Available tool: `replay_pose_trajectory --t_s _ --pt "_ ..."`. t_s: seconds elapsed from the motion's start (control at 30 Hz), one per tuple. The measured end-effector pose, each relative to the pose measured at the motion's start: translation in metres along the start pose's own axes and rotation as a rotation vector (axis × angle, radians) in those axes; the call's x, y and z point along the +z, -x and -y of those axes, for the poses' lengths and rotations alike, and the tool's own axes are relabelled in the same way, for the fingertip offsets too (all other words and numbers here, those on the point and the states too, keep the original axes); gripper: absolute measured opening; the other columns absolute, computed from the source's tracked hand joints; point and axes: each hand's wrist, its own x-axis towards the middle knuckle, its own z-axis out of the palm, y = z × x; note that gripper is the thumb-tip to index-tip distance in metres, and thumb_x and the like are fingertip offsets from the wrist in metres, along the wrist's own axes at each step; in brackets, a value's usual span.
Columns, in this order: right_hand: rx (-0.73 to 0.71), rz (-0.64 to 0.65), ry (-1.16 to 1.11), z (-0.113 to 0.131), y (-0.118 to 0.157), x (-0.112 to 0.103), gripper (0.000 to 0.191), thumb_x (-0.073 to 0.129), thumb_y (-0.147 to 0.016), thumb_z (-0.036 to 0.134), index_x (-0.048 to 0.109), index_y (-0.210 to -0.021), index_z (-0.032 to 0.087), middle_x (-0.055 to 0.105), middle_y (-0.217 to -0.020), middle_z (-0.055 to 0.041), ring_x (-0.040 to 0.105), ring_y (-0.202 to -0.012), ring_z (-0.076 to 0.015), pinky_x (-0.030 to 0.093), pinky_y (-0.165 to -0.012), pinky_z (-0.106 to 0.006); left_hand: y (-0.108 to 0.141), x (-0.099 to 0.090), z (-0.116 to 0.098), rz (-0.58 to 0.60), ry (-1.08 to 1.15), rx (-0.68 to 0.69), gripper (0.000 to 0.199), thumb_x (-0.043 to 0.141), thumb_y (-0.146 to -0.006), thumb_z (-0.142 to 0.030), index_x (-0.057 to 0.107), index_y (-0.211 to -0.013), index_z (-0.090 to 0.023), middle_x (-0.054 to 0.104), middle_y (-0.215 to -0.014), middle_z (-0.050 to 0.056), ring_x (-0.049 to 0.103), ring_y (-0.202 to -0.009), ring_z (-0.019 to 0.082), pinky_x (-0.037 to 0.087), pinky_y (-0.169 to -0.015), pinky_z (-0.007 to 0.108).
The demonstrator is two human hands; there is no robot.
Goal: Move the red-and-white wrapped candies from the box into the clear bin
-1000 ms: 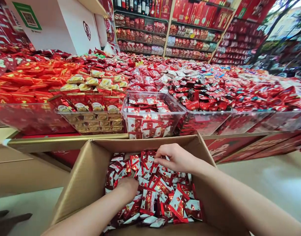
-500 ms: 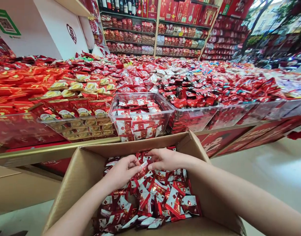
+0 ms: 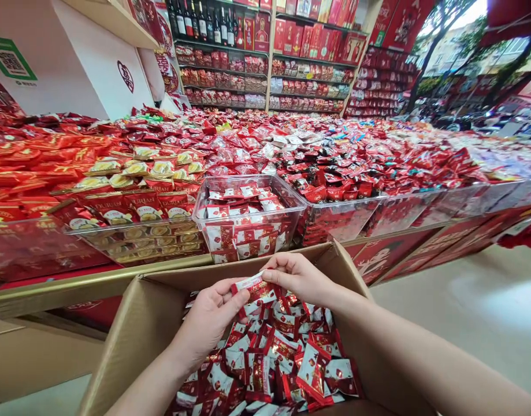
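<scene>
Over an open cardboard box [image 3: 113, 341], my left hand [image 3: 213, 309] and my right hand [image 3: 297, 277] hold red and white candy packets [image 3: 254, 286] between them. My left thumb and fingers close on the left end, and my right thumb and fingers pinch the right end. Many loose red and white packets [image 3: 282, 349] lie below in the box. Just beyond its far edge stands a clear plastic bin [image 3: 252, 216] with similar packets stacked in rows.
Clear bins of durian packets [image 3: 144, 205], orange-red packets [image 3: 35, 173] and other red sweets [image 3: 334, 190] line the counter. Behind are shelves [image 3: 271, 58] with bottles and bags. A white box [image 3: 92, 63] stands at the back left. Floor [image 3: 464, 289] shows at the right.
Both hands have risen slightly from the pile with packets between them, now more fully visible. My left hand is more turned. The view has tilted up a little.
</scene>
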Motion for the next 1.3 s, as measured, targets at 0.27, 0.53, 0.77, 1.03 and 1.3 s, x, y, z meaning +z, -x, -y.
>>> replay_pose_trajectory --t_s 0.27,0.53,0.77,1.03,1.3 --pt "-0.6 -0.049 0.454 0.013 0.014 0.008 0.009 0.05 -0.073 0.013 0.056 -0.08 0.017 0.059 -0.09 -0.0066 0.053 -0.082 -0.0126 0.044 -0.072 -0.025 0.004 0.0 -0.009 0.027 0.298 -0.076 0.031 0.046 -0.081 -0.032 0.045 -0.11 -0.021 0.061 -0.093 0.005 0.059 -0.077 0.016 0.046 -0.068 0.028" --pt "-0.345 -0.108 0.316 0.012 0.012 0.012 0.015 0.047 -0.075 0.015 0.056 -0.087 0.016 0.059 -0.087 -0.0047 0.053 -0.08 -0.0127 0.044 -0.071 -0.027 0.003 -0.001 -0.002 -0.003 0.089 0.193 0.05 0.061 -0.07 -0.011 0.037 -0.112 -0.023 0.059 -0.101 0.004 0.056 -0.089 0.015 0.043 -0.079 0.026" --pt "-0.024 -0.094 -0.18 0.007 0.007 0.015 0.017 0.065 -0.062 0.024 0.055 -0.07 0.013 0.059 -0.069 -0.0011 0.052 -0.061 -0.0096 0.042 -0.058 -0.024 0.008 0.01 -0.013 -0.037 0.144 0.215 0.064 0.059 -0.072 -0.012 0.024 -0.122 -0.029 0.062 -0.094 0.003 0.059 -0.073 0.011 0.046 -0.072 0.025" --pt "0.04 -0.109 -0.239 0.012 0.006 0.013 0.024 0.067 -0.06 0.027 0.052 -0.073 0.013 0.056 -0.066 0.0004 0.051 -0.058 -0.0079 0.041 -0.057 -0.023 0.005 0.006 -0.006 -0.05 0.053 0.149 0.051 0.058 -0.073 -0.017 0.03 -0.115 -0.022 0.063 -0.076 0.001 0.056 -0.059 0.01 0.046 -0.06 0.023" --pt "-0.109 -0.004 0.034 0.021 0.012 0.006 0.016 0.059 -0.07 0.027 0.053 -0.075 0.013 0.051 -0.063 0.0018 0.046 -0.056 -0.0063 0.039 -0.052 -0.02 0.01 0.002 -0.002 0.118 -0.071 0.193 0.05 0.053 -0.077 -0.026 0.027 -0.12 -0.024 0.061 -0.088 0.003 0.055 -0.075 0.014 0.04 -0.068 0.026"
